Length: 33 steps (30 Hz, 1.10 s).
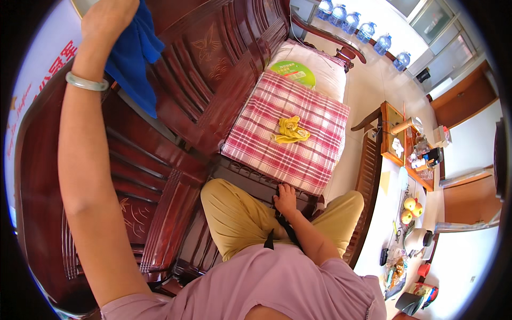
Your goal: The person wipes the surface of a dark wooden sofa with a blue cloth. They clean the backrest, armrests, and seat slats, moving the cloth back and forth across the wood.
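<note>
My left hand [108,16], raised at the upper left with a pale bangle on its wrist, grips a blue cloth [134,60]. The cloth hangs against the carved back [216,52] of a dark wooden bench. My fingertips are partly cut off by the picture's top edge or hidden. Low in the middle, my right hand [286,200] rests on the seat edge between my knees, beside a red and white plaid cloth [256,148]. A crumpled yellow cloth [292,130] lies on the plaid cloth. Beyond it, a round green fan [294,73] leans on a white pillow [336,80].
On the right stands a long table [370,244] with apples [409,210], bottles and a wooden tray [390,136]. Several large blue water bottles [366,32] line the far wall. A curved wooden armrest [324,34] closes the bench's far end.
</note>
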Available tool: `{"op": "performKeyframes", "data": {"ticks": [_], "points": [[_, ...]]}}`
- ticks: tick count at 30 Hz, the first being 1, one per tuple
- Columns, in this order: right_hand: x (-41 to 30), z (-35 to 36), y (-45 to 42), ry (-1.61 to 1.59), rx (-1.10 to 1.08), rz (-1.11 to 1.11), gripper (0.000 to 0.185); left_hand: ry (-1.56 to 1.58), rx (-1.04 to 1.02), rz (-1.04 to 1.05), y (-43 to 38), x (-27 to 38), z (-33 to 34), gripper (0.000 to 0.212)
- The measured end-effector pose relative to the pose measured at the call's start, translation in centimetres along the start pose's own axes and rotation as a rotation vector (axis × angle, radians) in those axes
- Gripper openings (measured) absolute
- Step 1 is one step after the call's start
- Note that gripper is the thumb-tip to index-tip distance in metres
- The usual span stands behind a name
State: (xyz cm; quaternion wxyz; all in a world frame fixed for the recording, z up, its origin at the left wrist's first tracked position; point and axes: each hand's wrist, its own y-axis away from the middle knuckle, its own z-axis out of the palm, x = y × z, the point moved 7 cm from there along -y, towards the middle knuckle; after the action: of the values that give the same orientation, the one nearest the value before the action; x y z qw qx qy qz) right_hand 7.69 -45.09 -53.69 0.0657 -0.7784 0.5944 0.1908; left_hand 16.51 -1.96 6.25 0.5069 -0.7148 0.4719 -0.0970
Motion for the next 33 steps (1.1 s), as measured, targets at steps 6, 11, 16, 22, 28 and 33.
{"op": "performKeyframes", "data": {"ticks": [6, 11, 16, 22, 28, 33], "points": [[-0.8, -0.3, 1.2, -0.041, 0.103, -0.154, 0.048, 0.009, -0.197, 0.096, -1.2, -3.2, 4.0, 0.045], [2.3, -2.8, 3.7, -0.014, 0.111, -0.128, 0.029, 0.048, -0.307, -0.169, -0.8, -5.1, 3.8, 0.068], [5.9, -2.7, 7.4, 0.178, -0.048, -0.080, 0.047, 0.069, -0.312, -0.231, -0.6, -5.0, 3.8, 0.067], [5.4, -1.4, 7.6, 0.326, -0.277, -0.042, 0.053, 0.052, -0.288, -0.220, -0.6, -5.0, 2.9, 0.065], [6.0, -0.8, 8.1, 0.352, -0.314, -0.028, 0.052, 0.061, -0.287, -0.175, -0.1, -4.5, 3.1, 0.061], [6.0, -0.9, 8.5, 0.364, -0.314, -0.097, 0.041, 0.036, -0.276, -0.182, -0.1, -4.8, 3.4, 0.056]]}}
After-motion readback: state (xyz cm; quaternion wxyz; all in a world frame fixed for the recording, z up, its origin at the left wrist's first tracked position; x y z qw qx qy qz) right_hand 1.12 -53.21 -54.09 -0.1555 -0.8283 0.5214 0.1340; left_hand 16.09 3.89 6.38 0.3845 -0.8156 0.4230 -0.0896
